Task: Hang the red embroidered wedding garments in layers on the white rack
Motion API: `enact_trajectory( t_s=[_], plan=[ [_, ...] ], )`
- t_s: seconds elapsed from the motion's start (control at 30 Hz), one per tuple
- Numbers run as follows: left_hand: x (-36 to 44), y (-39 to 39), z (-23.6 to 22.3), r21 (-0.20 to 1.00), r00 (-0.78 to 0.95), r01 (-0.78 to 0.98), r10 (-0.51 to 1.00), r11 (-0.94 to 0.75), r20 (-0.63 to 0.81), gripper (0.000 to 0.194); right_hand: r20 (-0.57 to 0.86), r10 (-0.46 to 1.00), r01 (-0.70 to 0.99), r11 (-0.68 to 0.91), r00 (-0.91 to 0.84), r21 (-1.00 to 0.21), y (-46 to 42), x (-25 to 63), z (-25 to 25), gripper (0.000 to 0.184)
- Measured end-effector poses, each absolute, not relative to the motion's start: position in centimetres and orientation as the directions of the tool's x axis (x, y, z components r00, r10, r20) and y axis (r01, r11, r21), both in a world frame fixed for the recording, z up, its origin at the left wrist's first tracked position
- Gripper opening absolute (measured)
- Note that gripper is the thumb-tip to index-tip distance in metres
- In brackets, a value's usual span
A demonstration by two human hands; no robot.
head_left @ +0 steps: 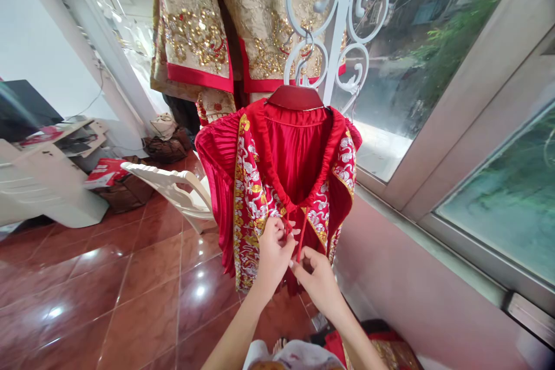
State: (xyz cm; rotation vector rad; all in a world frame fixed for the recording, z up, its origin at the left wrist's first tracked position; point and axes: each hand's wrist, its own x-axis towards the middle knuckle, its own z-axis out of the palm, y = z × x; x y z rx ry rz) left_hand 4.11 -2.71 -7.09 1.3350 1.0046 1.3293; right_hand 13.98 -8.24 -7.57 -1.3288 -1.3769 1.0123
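Observation:
A red satin garment [217, 156] with gold and silver embroidered front panels hangs in front of me on a dark red hanger [295, 97]. Two thin red cords come down from the bottom of its gathered neckline. My left hand [276, 248] is closed, pinching one cord between thumb and fingers. Just to its right, my right hand [318, 277] pinches the other red cord [303, 231] between thumb and forefinger. Both hands are close together at the garment's front, below the neckline.
The hanger hooks onto a white scrolled metal stand [340, 23]. Gold sequined garments [195, 29] hang behind it. A cream chair [177, 188] stands at left, near a white desk [47, 179] and bags [167, 144]. A window [433, 40] and low wall are at right; folded fabric [390, 350] lies below.

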Motion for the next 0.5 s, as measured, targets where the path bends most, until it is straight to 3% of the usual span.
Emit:
enact_trajectory(
  t_s=[0.2, 0.37, 0.5],
  plan=[
    [3.2, -2.5, -6.4, 0.973, 0.160, -0.233, 0.986, 0.002, 0.037, 0.025, 0.051, 0.998, 0.209, 0.045, 0.023, -0.977, -8.3, 14.3, -7.4, 0.026],
    [1.8, -2.8, -7.4, 0.962, 0.129, -0.273, 0.991, 0.019, 0.017, 0.025, 0.038, 0.999, 0.151, 0.034, 0.019, -0.988, -8.2, 14.7, -7.2, 0.026],
    [1.5, -3.8, -7.1, 0.896, 0.050, -0.445, 0.999, 0.003, 0.021, 0.023, 0.034, 0.999, 0.103, 0.030, 0.034, -0.994, -7.7, 14.8, -7.3, 0.029]
  ],
)
